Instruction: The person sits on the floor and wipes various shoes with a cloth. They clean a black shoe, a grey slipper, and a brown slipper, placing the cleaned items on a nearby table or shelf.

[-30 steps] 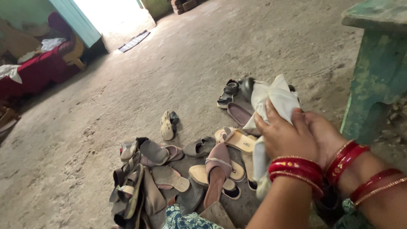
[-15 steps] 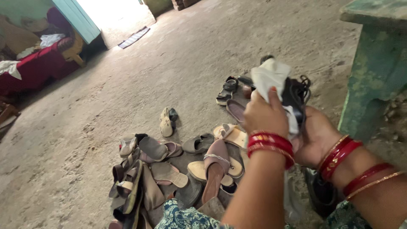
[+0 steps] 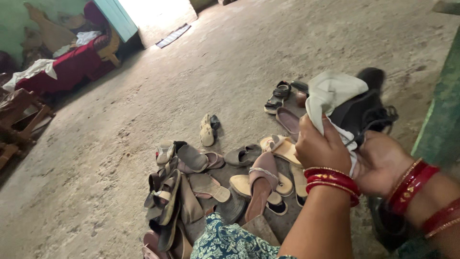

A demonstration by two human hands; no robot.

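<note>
My left hand (image 3: 320,146) grips a white cloth (image 3: 330,93) and presses it against a black laced shoe (image 3: 366,112). My right hand (image 3: 381,163) holds that shoe from below, its laces hanging over my fingers. Both wrists wear red and gold bangles (image 3: 333,180). The shoe is raised above the floor at the right of the view, partly covered by the cloth.
A heap of sandals and slippers (image 3: 191,187) lies on the dusty concrete floor (image 3: 120,144) below my hands. A pink slipper (image 3: 261,184) and black sandals (image 3: 278,96) lie nearby. A green post (image 3: 441,129) stands at right. A red-covered seat (image 3: 72,67) and a bright doorway (image 3: 158,14) are far left.
The shoe and cloth have risen from near the floor and shifted right. My left hand keeps rubbing the cloth over the shoe. The camera has turned slightly left.
</note>
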